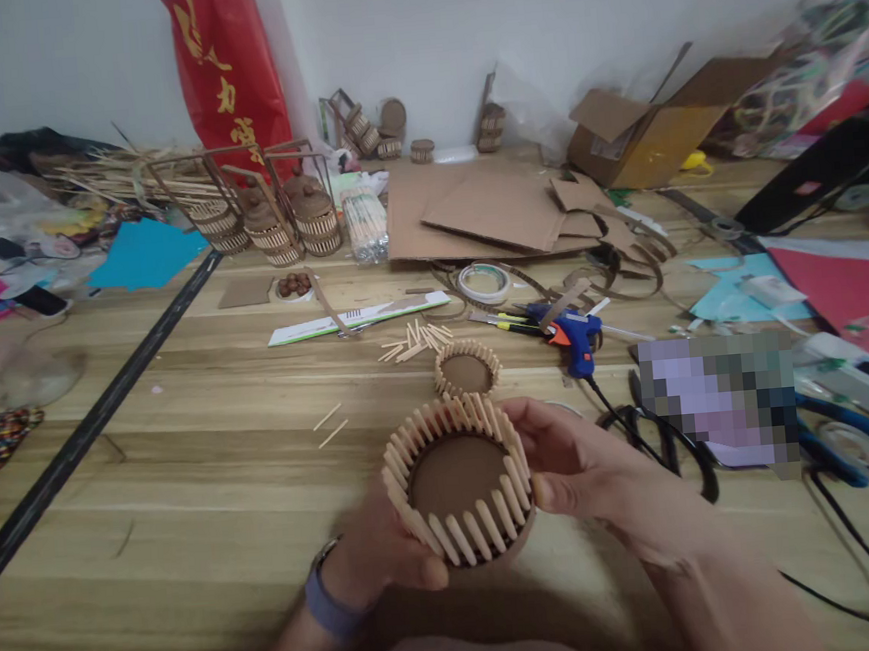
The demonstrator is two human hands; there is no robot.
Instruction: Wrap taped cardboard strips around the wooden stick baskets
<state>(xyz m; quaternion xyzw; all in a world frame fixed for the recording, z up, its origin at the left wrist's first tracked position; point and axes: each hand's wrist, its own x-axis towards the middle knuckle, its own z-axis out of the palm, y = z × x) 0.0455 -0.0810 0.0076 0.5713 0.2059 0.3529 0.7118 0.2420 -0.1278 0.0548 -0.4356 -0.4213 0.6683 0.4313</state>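
Observation:
A round brown base ringed with upright wooden sticks point(458, 484) is held up close to me, tilted so its flat inside shows. My left hand point(381, 545) grips it from the left and below, its thumb at the front edge. On the other side my right hand point(576, 455) pinches the stick wall between thumb and fingers. Just behind stands a smaller ring of sticks on a brown base point(466, 371). Loose short sticks point(417, 340) lie in a pile beyond it, and two single sticks point(331, 426) lie to the left.
A blue glue gun point(577, 339) lies to the right, its cord near a phone-like slab point(719, 403) with a blurred screen. Finished small stick baskets point(272, 228) stand at the back left. Cardboard sheets point(486, 211) and an open box point(646, 138) fill the back.

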